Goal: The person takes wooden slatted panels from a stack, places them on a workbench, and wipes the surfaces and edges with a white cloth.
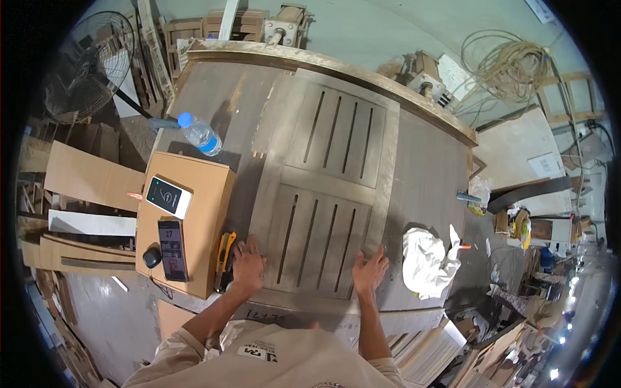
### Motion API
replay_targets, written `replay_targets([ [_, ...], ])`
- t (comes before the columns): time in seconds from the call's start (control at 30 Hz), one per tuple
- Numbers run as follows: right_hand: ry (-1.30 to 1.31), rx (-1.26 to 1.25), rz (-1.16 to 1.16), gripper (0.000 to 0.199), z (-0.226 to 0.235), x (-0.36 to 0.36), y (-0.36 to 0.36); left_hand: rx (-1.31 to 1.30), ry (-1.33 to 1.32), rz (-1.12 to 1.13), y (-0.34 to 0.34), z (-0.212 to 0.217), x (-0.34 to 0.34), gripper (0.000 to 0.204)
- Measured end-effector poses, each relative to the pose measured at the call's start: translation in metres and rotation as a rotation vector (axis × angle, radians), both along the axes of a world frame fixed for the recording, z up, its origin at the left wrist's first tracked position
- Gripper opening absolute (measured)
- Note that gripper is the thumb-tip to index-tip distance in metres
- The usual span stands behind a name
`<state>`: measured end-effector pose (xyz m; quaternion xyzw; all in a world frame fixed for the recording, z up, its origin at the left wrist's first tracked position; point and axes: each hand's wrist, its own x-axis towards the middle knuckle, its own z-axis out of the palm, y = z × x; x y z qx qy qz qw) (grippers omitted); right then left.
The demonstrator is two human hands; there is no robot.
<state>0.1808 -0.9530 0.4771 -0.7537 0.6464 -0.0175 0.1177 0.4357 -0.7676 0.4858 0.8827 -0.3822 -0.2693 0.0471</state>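
Note:
A slatted grey-brown wooden panel (330, 187) with two rows of long slots lies flat on the workbench (427, 168). My left hand (248, 264) rests palm down with fingers spread on the panel's near left corner. My right hand (370, 270) presses flat on the near right edge of the panel, fingers apart. Neither hand holds anything.
Left of the panel sits a cardboard box (194, 213) bearing a white device (169, 196), a phone (173, 249) and a small black object (152, 257). A yellow utility knife (224, 253), a water bottle (200, 134), a white rag (427, 260), a fan (87, 68), coiled cable (511, 64).

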Motion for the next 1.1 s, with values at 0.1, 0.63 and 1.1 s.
replay_targets([
  [0.1, 0.052, 0.038, 0.002, 0.069, 0.001, 0.002, -0.045, -0.027, -0.088, -0.048, -0.047, 0.026, 0.021, 0.066],
  [0.63, -0.179, -0.461, 0.231, 0.057, -0.054, 0.086, -0.201, -0.461, -0.504, 0.149, -0.252, -0.067, 0.137, 0.087],
  [1.1, -0.067, -0.365, 0.243, 0.060, -0.067, 0.085, -0.208, -0.461, -0.535, 0.068, -0.248, -0.067, 0.140, 0.088],
])
